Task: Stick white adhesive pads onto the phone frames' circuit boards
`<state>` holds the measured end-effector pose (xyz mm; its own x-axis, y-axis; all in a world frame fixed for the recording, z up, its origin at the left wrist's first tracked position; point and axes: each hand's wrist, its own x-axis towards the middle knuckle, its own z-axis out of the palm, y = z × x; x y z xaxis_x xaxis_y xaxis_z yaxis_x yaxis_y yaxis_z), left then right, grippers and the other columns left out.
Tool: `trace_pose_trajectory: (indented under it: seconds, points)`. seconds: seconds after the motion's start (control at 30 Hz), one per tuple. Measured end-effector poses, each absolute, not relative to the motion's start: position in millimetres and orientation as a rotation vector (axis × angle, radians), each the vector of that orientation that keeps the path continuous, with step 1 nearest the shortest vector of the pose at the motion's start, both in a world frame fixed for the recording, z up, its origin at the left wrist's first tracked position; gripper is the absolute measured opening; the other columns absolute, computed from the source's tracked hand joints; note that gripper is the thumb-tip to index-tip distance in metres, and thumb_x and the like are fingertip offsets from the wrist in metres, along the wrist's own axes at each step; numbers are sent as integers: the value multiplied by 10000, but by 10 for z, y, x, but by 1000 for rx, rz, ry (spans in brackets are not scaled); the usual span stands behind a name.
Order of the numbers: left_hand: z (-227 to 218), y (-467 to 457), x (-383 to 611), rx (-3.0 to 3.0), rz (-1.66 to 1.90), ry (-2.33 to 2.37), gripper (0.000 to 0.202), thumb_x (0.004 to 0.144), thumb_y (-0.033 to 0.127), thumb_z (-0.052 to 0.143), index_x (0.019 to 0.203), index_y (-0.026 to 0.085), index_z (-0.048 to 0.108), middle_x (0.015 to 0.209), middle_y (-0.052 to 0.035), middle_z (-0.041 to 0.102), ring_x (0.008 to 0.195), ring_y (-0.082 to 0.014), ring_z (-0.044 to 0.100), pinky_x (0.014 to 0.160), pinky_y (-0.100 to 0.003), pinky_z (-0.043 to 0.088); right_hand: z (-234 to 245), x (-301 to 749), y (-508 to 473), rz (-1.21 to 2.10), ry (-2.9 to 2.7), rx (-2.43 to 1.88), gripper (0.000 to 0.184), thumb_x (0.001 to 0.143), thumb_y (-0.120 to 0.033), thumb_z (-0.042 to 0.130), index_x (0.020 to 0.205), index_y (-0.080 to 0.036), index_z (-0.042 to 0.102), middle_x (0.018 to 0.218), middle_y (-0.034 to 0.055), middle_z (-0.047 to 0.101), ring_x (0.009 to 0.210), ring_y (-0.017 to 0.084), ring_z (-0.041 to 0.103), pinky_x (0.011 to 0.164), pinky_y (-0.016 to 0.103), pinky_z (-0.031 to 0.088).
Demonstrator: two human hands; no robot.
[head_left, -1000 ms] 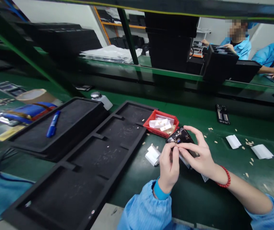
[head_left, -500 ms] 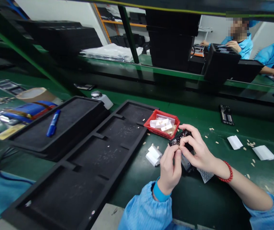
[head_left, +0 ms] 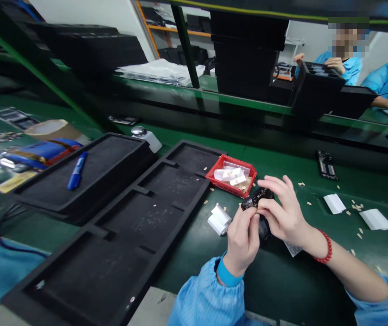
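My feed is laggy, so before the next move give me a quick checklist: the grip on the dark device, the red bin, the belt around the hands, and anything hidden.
1. Both hands grip the dark device: ok. The left hand pinches its near end and the right hand wraps its far side.
2. Red bin close beside the hands, holding white pieces: ok.
3. Belt free of litter: not ok. Pale scraps lie scattered on it.
4. White folded piece apart from the left hand: ok.
5. What the fingertips pinch on the device: cannot tell, the fingers hide it.
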<state>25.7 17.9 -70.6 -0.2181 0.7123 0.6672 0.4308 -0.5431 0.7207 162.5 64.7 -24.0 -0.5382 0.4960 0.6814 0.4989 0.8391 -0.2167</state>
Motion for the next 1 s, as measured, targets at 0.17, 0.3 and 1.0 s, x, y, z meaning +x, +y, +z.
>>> trace_pose_trajectory:
  seconds: [0.17,0.3,1.0]
  points:
    - [-735,173,247,1483,1916,1406,218,1009,322,502,935,205,670,824,-36,681,746,-174,657,702,-275,529,-188,1632,604,5,-2162,-599,127,952,-152,526,954,-266,583,1230,78,692,1235,291,623,1180,577,313]
    - [-759,256,154,986,2152,1452,211,1005,353,479,885,212,581,796,11,563,721,-142,564,684,-243,461,10,1548,864,420,-1931,-728,156,987,-211,488,848,-239,552,921,63,687,898,218,684,891,424,545]
    - [-562,263,221,548,1949,1201,406,905,428,671,1261,254,583,970,-36,733,802,-177,724,714,-273,594,33,1474,1185,848,-1851,-972,98,884,-274,701,832,-191,711,952,78,739,917,214,703,850,348,570]
